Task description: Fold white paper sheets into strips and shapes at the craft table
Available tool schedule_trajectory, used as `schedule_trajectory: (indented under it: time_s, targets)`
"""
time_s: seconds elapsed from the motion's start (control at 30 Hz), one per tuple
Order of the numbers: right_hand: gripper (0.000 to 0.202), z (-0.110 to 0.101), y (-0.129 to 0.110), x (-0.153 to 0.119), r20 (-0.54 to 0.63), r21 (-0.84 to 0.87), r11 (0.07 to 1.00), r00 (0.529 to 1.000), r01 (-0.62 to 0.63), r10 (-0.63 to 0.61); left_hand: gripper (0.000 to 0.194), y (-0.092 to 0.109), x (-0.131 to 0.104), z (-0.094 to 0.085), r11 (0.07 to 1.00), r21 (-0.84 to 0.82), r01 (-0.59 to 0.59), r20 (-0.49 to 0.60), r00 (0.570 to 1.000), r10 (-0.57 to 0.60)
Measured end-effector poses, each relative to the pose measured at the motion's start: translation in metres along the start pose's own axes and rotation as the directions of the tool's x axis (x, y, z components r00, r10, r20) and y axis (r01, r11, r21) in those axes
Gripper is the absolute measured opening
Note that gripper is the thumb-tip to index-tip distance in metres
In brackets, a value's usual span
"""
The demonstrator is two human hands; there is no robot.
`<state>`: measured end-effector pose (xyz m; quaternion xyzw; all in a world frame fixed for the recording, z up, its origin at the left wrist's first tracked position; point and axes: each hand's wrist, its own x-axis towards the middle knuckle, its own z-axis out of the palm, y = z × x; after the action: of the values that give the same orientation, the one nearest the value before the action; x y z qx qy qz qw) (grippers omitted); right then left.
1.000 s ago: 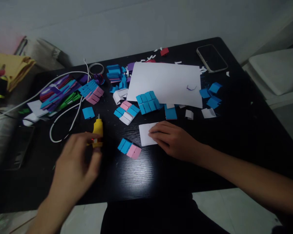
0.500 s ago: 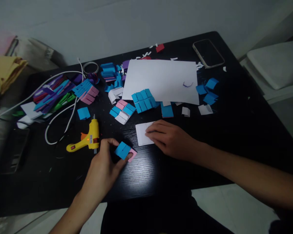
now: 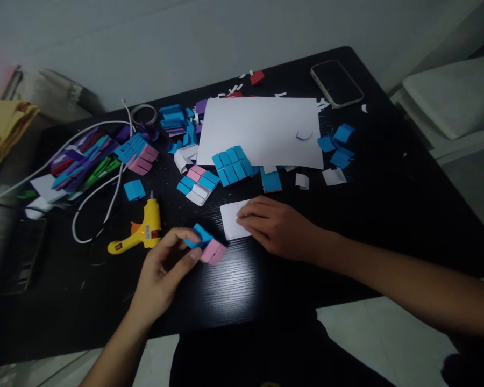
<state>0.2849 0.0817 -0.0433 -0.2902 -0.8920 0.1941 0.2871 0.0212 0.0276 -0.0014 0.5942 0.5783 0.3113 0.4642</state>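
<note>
Between the thumb and fingers of my left hand [image 3: 167, 263] is a folded paper piece [image 3: 213, 251], blue on one half and pink on the other, tilted just off the black table. My right hand [image 3: 276, 223] has its fingers drawn together on a small white paper piece [image 3: 229, 220] lying flat; the hand covers its right part. Left of my left hand lies a yellow glue gun [image 3: 150, 223], a small light glowing on it. Beyond my hands are a blue folded block [image 3: 232, 165] and a pink, blue and white one [image 3: 197, 184].
A large white sheet [image 3: 262, 126] lies at the back with paper scraps around it. A phone [image 3: 336, 83] rests at the back right. At the left, a white cable [image 3: 77, 212] loops beside a pile of coloured paper strips [image 3: 84, 161]. Loose blue pieces [image 3: 342, 157] lie at the right.
My left hand has shifted slightly left and turned the blue and pink piece, so more of the pink side shows. My right hand stays on the white piece. The view has shifted slightly.
</note>
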Motion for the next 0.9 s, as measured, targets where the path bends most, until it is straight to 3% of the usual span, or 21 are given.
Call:
schedule_trajectory:
  time_s: [0.47, 0.77, 0.9]
  targets:
    - [0.026, -0.001, 0.0, 0.001, 0.032, 0.003, 1.0, 0.999, -0.012, 0.011, 0.018, 0.02, 0.036, 0.01, 0.992, -0.107, -0.063, 0.056, 0.996, 0.069]
    - [0.026, 0.0, 0.002, 0.0, 0.046, -0.01, 1.0, 0.999, -0.014, 0.014, 0.02, 0.009, 0.064, 0.005, 1.0, -0.006, -0.022, 0.313, 0.949, 0.022]
    - [0.026, 0.0, 0.003, 0.001, 0.054, -0.003, 1.0, 0.998, -0.019, 0.019, 0.02, 0.007, 0.068, 0.004, 0.999, 0.01, -0.049, 0.356, 0.934, 0.042]
